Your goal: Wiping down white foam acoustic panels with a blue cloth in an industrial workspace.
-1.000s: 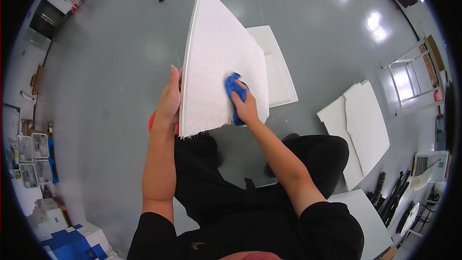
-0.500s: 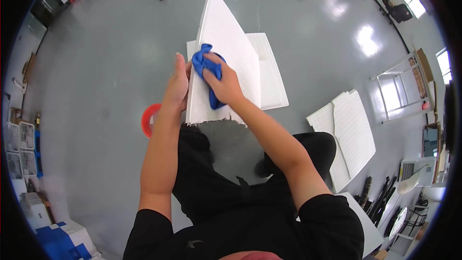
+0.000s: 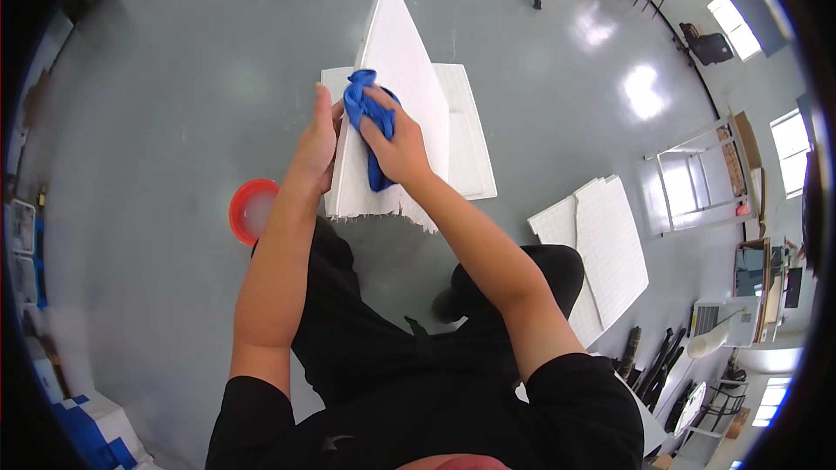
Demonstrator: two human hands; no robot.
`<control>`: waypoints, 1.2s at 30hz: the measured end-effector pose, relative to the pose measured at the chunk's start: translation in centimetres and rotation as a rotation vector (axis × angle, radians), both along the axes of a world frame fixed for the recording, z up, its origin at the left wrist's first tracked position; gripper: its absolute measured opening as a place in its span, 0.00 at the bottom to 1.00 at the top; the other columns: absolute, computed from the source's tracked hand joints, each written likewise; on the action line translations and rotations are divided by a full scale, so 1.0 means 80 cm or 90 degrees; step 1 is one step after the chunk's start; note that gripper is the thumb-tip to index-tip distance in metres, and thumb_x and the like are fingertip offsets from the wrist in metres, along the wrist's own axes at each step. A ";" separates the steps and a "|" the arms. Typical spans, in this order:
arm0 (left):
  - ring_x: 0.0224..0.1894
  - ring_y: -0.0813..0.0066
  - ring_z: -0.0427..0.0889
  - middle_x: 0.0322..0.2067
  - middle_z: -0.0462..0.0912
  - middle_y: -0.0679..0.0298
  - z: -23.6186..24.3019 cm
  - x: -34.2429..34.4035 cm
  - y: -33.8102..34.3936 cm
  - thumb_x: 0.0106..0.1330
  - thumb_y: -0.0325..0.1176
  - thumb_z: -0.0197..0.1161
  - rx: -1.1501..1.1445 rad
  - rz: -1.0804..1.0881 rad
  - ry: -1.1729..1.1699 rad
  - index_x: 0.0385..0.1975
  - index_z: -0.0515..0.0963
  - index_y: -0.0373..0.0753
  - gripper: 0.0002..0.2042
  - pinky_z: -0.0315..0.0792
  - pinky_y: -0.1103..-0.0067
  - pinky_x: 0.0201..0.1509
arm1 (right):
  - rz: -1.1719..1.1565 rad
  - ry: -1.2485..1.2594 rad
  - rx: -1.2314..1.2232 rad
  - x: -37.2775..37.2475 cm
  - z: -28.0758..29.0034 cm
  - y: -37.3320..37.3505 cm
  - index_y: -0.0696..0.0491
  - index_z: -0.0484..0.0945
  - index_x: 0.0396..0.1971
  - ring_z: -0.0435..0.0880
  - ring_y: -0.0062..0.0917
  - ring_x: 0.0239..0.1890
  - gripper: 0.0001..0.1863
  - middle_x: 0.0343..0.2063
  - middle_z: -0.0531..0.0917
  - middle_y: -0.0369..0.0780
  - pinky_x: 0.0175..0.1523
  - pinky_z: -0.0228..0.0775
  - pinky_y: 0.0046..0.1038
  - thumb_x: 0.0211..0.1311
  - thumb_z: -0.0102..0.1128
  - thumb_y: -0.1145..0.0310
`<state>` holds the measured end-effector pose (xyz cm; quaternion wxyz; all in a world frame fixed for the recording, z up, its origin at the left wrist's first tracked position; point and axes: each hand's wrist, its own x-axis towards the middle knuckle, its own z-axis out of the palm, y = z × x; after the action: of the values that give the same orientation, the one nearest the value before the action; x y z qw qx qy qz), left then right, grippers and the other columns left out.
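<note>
I hold the white foam panel (image 3: 396, 78) upright at upper centre, my left hand (image 3: 315, 146) gripping its left edge. My right hand (image 3: 396, 146) presses a bunched blue cloth (image 3: 364, 113) against its face. Wiping looks underway; I judge the upper part remains.

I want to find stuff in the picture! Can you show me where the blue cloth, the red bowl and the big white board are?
blue cloth (image 3: 366, 109): head view, bunched upper part above the fingers.
red bowl (image 3: 248, 209): head view, its inside, on the floor.
big white board (image 3: 396, 48): head view, bare upper face.
</note>
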<state>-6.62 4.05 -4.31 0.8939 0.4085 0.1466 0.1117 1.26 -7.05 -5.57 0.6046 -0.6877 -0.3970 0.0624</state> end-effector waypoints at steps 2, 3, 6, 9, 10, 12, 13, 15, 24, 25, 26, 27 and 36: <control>0.49 0.73 0.75 0.49 0.75 0.58 -0.016 0.000 0.009 0.66 0.65 0.34 0.032 0.021 0.017 0.57 0.66 0.34 0.38 0.70 0.77 0.52 | 0.053 -0.044 -0.005 -0.021 -0.016 -0.019 0.54 0.72 0.52 0.68 0.43 0.60 0.22 0.57 0.70 0.50 0.62 0.59 0.35 0.55 0.58 0.69; 0.49 0.73 0.75 0.49 0.75 0.58 -0.022 0.003 0.014 0.66 0.65 0.34 0.023 0.042 0.018 0.57 0.66 0.34 0.38 0.70 0.77 0.52 | 0.082 -0.085 0.002 -0.034 -0.021 -0.032 0.54 0.72 0.52 0.67 0.43 0.61 0.22 0.57 0.69 0.50 0.63 0.58 0.35 0.54 0.58 0.70; 0.50 0.74 0.74 0.48 0.75 0.56 -0.031 0.021 0.016 0.66 0.65 0.37 0.097 0.087 0.048 0.56 0.67 0.32 0.38 0.69 0.79 0.53 | 0.110 -0.126 0.003 -0.048 -0.035 -0.051 0.55 0.72 0.52 0.66 0.44 0.62 0.23 0.57 0.69 0.51 0.64 0.57 0.36 0.52 0.59 0.73; 0.52 0.74 0.72 0.49 0.75 0.55 -0.029 0.013 0.018 0.66 0.64 0.39 0.161 0.093 0.062 0.55 0.68 0.31 0.38 0.66 0.80 0.55 | 0.091 -0.130 -0.004 -0.044 -0.039 -0.042 0.55 0.72 0.51 0.66 0.44 0.62 0.23 0.57 0.69 0.51 0.64 0.57 0.36 0.51 0.59 0.76; 0.52 0.73 0.71 0.50 0.74 0.54 -0.020 0.010 0.015 0.66 0.64 0.40 0.130 0.078 0.066 0.55 0.69 0.30 0.37 0.65 0.79 0.56 | 0.074 -0.135 -0.007 -0.035 -0.038 -0.033 0.55 0.72 0.51 0.66 0.44 0.61 0.23 0.57 0.70 0.51 0.63 0.57 0.36 0.51 0.59 0.77; 0.53 0.72 0.71 0.51 0.73 0.54 -0.018 0.006 0.011 0.66 0.63 0.40 0.097 0.072 0.070 0.55 0.69 0.30 0.37 0.64 0.79 0.57 | 0.044 -0.108 -0.013 -0.016 -0.041 -0.013 0.55 0.72 0.51 0.67 0.42 0.61 0.22 0.56 0.71 0.49 0.63 0.59 0.33 0.52 0.58 0.77; 0.50 0.75 0.72 0.49 0.74 0.58 -0.016 0.003 0.011 0.68 0.61 0.38 0.116 0.074 0.055 0.55 0.68 0.32 0.34 0.66 0.80 0.55 | 0.035 -0.093 -0.018 -0.006 -0.039 -0.002 0.55 0.72 0.51 0.68 0.41 0.61 0.22 0.56 0.71 0.49 0.62 0.59 0.33 0.54 0.58 0.76; 0.48 0.78 0.73 0.47 0.75 0.61 -0.015 0.004 0.010 0.70 0.59 0.37 0.134 0.076 0.038 0.56 0.68 0.34 0.32 0.67 0.81 0.52 | 0.014 -0.075 -0.015 0.025 -0.036 0.019 0.54 0.72 0.52 0.69 0.40 0.60 0.21 0.56 0.71 0.49 0.62 0.59 0.32 0.57 0.57 0.74; 0.50 0.74 0.72 0.52 0.73 0.59 0.008 -0.012 -0.002 0.52 0.19 0.61 0.094 0.026 0.018 0.66 0.57 0.42 0.38 0.64 0.79 0.56 | -0.153 -0.017 -0.078 0.182 0.016 0.147 0.53 0.74 0.51 0.78 0.40 0.49 0.23 0.44 0.80 0.50 0.54 0.66 0.32 0.57 0.56 0.59; 0.50 0.73 0.72 0.51 0.73 0.59 0.007 -0.013 -0.004 0.50 0.18 0.60 0.101 0.022 0.029 0.66 0.57 0.43 0.39 0.64 0.79 0.56 | -0.158 0.016 -0.079 0.203 0.015 0.160 0.53 0.74 0.52 0.78 0.36 0.48 0.24 0.44 0.80 0.48 0.54 0.66 0.31 0.56 0.57 0.58; 0.49 0.72 0.73 0.50 0.73 0.59 0.007 -0.013 -0.006 0.48 0.17 0.59 0.105 0.016 0.040 0.66 0.56 0.43 0.40 0.64 0.79 0.55 | -0.166 0.049 -0.083 0.220 0.015 0.168 0.53 0.74 0.52 0.78 0.32 0.47 0.24 0.44 0.80 0.46 0.53 0.66 0.29 0.56 0.58 0.57; 0.49 0.71 0.73 0.49 0.73 0.58 0.011 -0.011 -0.007 0.45 0.16 0.57 0.099 0.015 0.050 0.67 0.56 0.43 0.42 0.64 0.80 0.55 | -0.149 0.093 -0.060 0.237 0.013 0.176 0.53 0.74 0.52 0.78 0.31 0.45 0.25 0.43 0.80 0.45 0.52 0.66 0.29 0.56 0.58 0.58; 0.48 0.71 0.74 0.48 0.74 0.58 0.009 -0.021 0.006 0.44 0.15 0.54 0.076 0.076 0.056 0.66 0.56 0.40 0.42 0.66 0.80 0.54 | -0.151 0.084 -0.114 0.154 -0.045 0.131 0.54 0.72 0.53 0.76 0.37 0.52 0.25 0.47 0.78 0.50 0.57 0.63 0.30 0.58 0.56 0.58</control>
<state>-8.28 4.57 -3.60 0.8524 0.4564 0.2026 0.1554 13.60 3.44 -9.16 0.5686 -0.7754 -0.2653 0.0713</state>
